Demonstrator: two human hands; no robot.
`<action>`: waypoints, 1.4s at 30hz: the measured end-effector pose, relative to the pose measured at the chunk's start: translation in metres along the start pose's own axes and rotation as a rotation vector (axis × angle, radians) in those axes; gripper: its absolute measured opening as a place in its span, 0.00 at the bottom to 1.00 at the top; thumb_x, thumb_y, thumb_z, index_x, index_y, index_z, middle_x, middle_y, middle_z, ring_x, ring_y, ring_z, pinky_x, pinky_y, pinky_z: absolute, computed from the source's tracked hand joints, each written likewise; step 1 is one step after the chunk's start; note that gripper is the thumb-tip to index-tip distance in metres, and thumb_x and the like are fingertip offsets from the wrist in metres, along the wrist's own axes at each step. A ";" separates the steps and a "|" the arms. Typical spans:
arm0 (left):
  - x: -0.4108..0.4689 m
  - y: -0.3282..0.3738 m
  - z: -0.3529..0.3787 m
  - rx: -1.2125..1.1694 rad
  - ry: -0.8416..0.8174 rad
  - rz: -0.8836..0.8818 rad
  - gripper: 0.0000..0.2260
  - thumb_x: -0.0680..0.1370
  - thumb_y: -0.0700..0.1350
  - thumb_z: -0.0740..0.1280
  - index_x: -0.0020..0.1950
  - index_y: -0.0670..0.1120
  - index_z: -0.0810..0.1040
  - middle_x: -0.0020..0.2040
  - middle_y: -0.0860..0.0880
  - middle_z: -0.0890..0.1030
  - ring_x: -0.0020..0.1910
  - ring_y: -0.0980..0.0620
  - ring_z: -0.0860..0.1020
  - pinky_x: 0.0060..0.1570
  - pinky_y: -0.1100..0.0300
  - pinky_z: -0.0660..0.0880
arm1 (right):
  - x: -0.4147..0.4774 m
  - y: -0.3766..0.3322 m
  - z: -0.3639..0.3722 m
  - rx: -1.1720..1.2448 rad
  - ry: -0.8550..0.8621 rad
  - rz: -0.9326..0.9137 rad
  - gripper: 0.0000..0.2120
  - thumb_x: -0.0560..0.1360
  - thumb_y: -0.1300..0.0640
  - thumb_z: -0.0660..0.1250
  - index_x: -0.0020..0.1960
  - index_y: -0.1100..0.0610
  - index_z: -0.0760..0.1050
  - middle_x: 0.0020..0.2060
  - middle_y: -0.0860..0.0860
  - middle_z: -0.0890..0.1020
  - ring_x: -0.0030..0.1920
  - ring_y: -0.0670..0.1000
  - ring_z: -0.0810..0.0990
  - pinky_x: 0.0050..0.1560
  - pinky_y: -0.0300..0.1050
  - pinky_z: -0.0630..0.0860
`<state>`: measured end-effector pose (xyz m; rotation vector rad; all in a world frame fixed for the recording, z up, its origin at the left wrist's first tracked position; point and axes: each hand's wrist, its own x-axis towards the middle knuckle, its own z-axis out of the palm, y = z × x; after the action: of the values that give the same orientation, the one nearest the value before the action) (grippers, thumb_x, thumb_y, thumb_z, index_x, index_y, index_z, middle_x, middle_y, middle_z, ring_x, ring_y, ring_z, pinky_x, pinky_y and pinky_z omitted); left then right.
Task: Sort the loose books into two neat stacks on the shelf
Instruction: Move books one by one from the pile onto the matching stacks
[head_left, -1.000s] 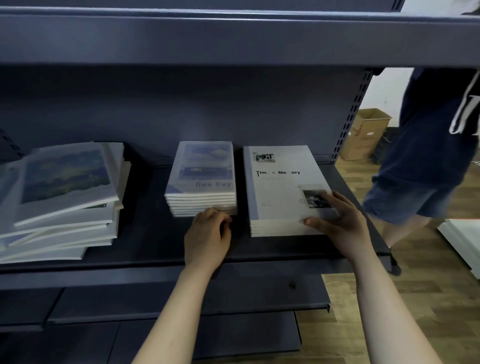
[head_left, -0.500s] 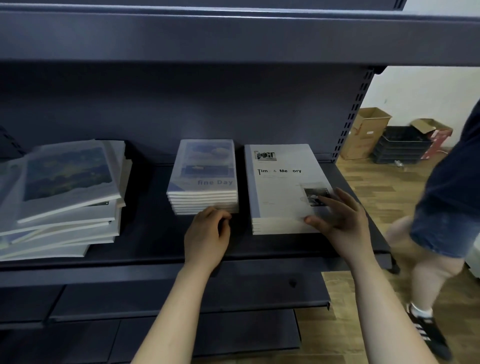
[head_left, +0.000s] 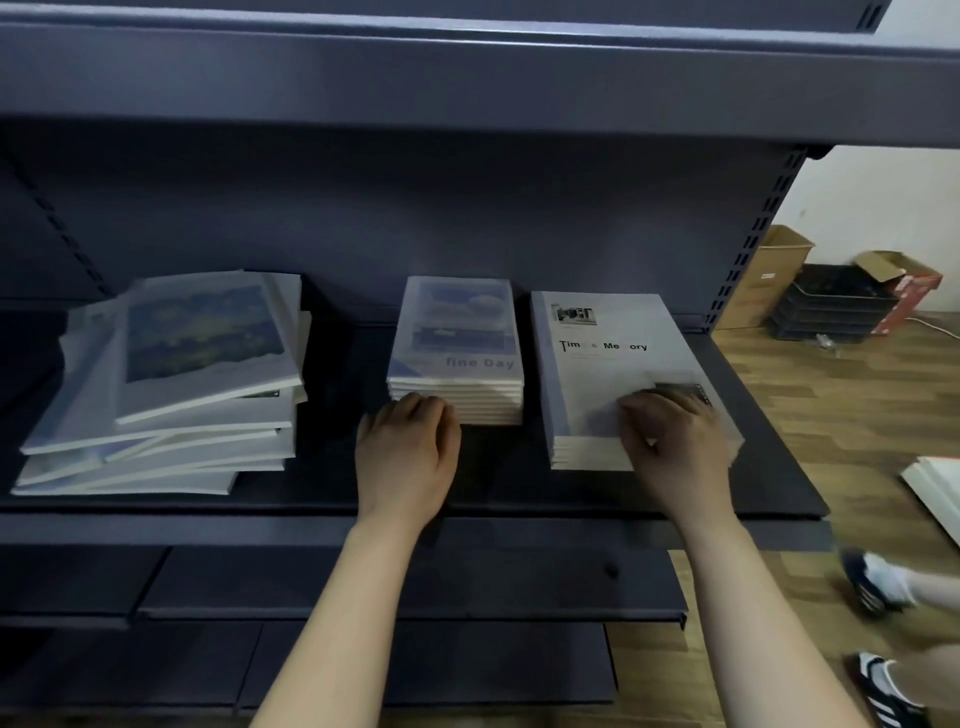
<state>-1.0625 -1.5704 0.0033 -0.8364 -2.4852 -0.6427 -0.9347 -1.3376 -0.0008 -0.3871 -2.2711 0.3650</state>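
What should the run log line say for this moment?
phase: squaring stacks | left hand: against fine Day stack front | right hand: on Time & Memory stack near corner | loose pile: messy, far left

Single head-worn wide-angle view, forward and downward, close to the shelf (head_left: 519, 493) front
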 end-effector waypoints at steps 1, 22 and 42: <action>0.001 -0.004 -0.004 0.014 0.003 -0.006 0.15 0.79 0.50 0.53 0.38 0.46 0.75 0.38 0.48 0.79 0.37 0.46 0.77 0.41 0.55 0.68 | 0.001 -0.009 0.004 0.023 -0.014 -0.021 0.06 0.72 0.58 0.65 0.43 0.56 0.80 0.39 0.50 0.82 0.42 0.56 0.80 0.46 0.52 0.75; 0.018 -0.108 -0.097 0.086 0.240 -0.146 0.15 0.77 0.48 0.55 0.45 0.44 0.80 0.42 0.43 0.81 0.43 0.40 0.75 0.46 0.50 0.67 | -0.010 -0.135 0.096 0.185 -0.309 -0.076 0.05 0.72 0.59 0.70 0.47 0.53 0.81 0.43 0.49 0.80 0.49 0.53 0.78 0.47 0.46 0.75; 0.032 -0.175 -0.103 0.210 0.047 -0.516 0.29 0.72 0.66 0.63 0.62 0.45 0.75 0.62 0.38 0.74 0.61 0.35 0.68 0.61 0.45 0.64 | -0.019 -0.151 0.120 0.150 -0.284 -0.108 0.05 0.70 0.60 0.73 0.46 0.55 0.82 0.44 0.48 0.79 0.49 0.50 0.76 0.50 0.43 0.73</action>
<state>-1.1725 -1.7373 0.0526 -0.0936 -2.6764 -0.5386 -1.0369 -1.4992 -0.0342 -0.1414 -2.5077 0.5602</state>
